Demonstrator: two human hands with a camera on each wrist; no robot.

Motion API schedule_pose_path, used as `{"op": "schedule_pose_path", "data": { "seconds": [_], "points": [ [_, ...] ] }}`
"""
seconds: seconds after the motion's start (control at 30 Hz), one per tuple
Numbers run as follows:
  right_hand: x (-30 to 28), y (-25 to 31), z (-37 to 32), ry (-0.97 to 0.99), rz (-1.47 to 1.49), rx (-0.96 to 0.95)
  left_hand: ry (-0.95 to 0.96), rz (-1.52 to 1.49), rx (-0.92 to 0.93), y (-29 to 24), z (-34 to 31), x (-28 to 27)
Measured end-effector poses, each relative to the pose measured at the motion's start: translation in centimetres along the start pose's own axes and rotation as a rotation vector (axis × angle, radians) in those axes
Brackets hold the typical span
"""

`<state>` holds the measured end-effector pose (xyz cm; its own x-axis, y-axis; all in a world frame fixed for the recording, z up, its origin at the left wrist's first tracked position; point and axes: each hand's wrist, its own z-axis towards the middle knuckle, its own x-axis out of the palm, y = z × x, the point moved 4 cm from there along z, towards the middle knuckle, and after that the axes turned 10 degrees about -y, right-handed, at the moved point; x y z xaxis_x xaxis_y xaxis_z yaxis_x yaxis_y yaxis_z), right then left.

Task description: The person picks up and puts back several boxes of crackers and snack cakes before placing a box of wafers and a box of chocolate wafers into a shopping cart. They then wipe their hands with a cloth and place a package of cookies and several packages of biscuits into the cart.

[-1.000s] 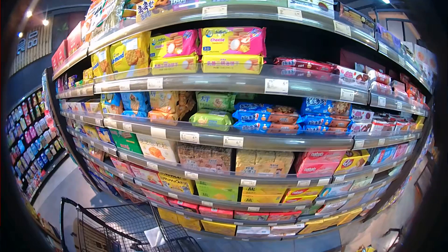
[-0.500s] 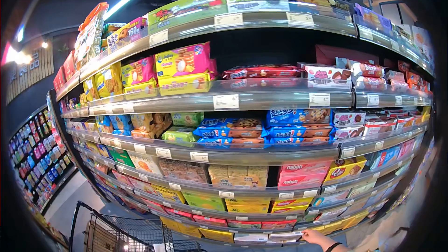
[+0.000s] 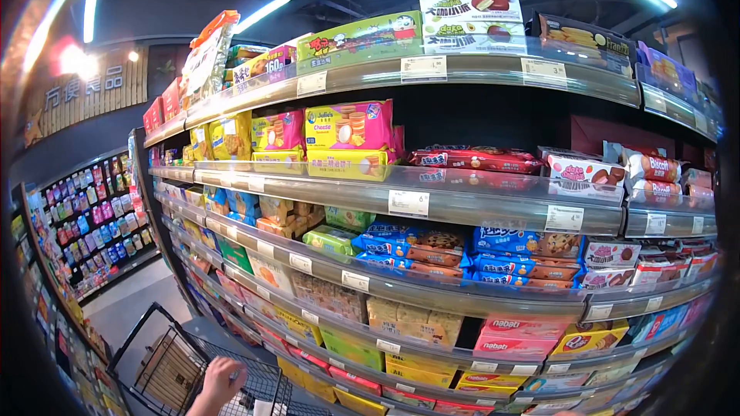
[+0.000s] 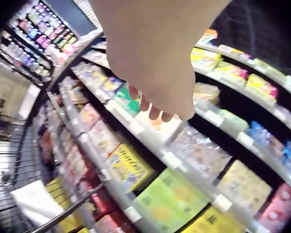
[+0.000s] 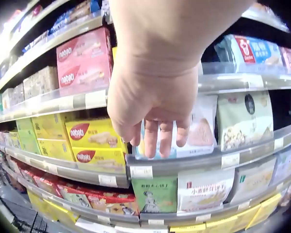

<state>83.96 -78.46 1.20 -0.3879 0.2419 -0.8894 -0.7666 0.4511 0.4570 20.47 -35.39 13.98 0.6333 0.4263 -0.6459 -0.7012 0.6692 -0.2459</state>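
Note:
My left hand point(image 3: 220, 381) is raised over the black wire shopping cart point(image 3: 158, 339), low in the head view. Its fingers are loosely bent with nothing in them, and in the left wrist view the hand point(image 4: 153, 73) overlaps the shelves of biscuit packs. The right hand point(image 5: 155, 107) hangs in front of the snack shelves in the right wrist view, fingers pointing down and relaxed, holding nothing. Nearest to it are yellow Nabati boxes point(image 5: 97, 133), a pale snack bag point(image 5: 202, 127) and a clear shelf edge with price tags. Only a sliver of that hand shows in the head view.
Tall curved shelving carries pink-and-yellow cheese biscuit packs point(image 3: 348, 127), blue cookie packs point(image 3: 412, 243), pink Nabati boxes point(image 3: 520, 337) and white pie boxes point(image 3: 470, 1). White paper point(image 4: 36, 201) lies at the cart. Another product rack point(image 3: 96, 219) stands across the aisle at left.
The view has shifted, first right, then partly back with a tilt. The right hand appeared low at the shelf half a second ago and has dropped to the bottom edge. My left hand has come into view.

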Motion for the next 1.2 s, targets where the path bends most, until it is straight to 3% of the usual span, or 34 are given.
{"op": "schedule_pose_path", "data": {
  "seconds": [0.07, 0.13, 0.17, 0.2, 0.27, 0.3, 0.37, 0.47, 0.53, 0.8, 0.87, 1.0, 1.03, 1.2],
  "points": [
    [-1.9, -1.4, 0.5, -0.071, -0.085, -0.026, 0.008, -0.066, 0.120, -3.2, 6.9, -1.6],
    [-8.6, 5.4, 0.3, 0.043, -0.152, 0.230, -0.022, -0.123, 0.234, -5.6, 13.3, -3.0],
    [-10.1, 6.0, 0.8, -0.072, -0.188, 0.034, -0.044, -0.121, 0.267, -6.5, 16.0, -3.5],
    [-12.4, 8.4, 0.9, -0.139, -0.136, 0.114, -0.052, -0.154, 0.359, -7.8, 18.6, -4.1],
    [-17.3, 15.1, 0.7, -0.319, -0.242, 0.102, -0.039, -0.139, 0.534, -10.9, 22.8, -5.4],
    [-18.5, 15.7, 1.0, -0.446, -0.278, -0.077, -0.006, -0.086, 0.619, -12.0, 24.2, -5.7],
    [-21.3, 21.1, 1.1, -0.500, -0.255, -0.042, 0.002, -0.054, 0.820, -13.6, 26.1, -6.0],
    [-23.2, 27.4, 2.3, -0.501, -0.311, -0.030, 0.043, -0.077, 0.926, -14.5, 27.7, -5.4],
    [-24.0, 30.7, 3.8, -0.474, -0.481, -0.188, 0.030, -0.115, 0.940, -14.9, 28.2, -4.1],
    [-30.1, 42.7, 9.5, -0.614, -0.570, -0.420, 0.086, -0.126, 1.085, -19.4, 29.3, -2.8],
    [-31.1, 43.9, 12.4, -0.794, -0.577, -0.778, 0.075, -0.164, 1.100, -21.6, 30.4, -3.1],
    [-32.1, 46.4, 17.8, -0.857, -0.486, -0.899, -0.085, -0.262, 1.093, -26.0, 32.7, -2.1],
    [-32.2, 46.4, 19.4, -0.856, -0.461, -0.904, -0.112, -0.283, 1.044, -27.0, 33.1, -2.0],
    [-32.3, 46.7, 25.2, -0.667, -0.459, -0.521, -0.198, -0.284, 0.918, -30.7, 34.3, 0.5]
  ]
}}
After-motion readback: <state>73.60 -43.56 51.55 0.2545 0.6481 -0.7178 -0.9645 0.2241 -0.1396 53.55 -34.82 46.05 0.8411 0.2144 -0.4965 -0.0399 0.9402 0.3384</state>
